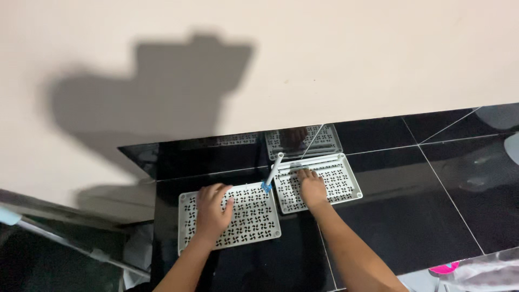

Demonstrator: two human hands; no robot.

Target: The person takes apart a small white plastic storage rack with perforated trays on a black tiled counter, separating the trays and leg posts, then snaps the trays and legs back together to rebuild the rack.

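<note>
On 2 white trays (254, 216) rest both hands (212, 208).

We see no packages, no labels, no signs, no screens anywhere in view, nothing of that kind near either of our grips, beside them or beyond them
</note>
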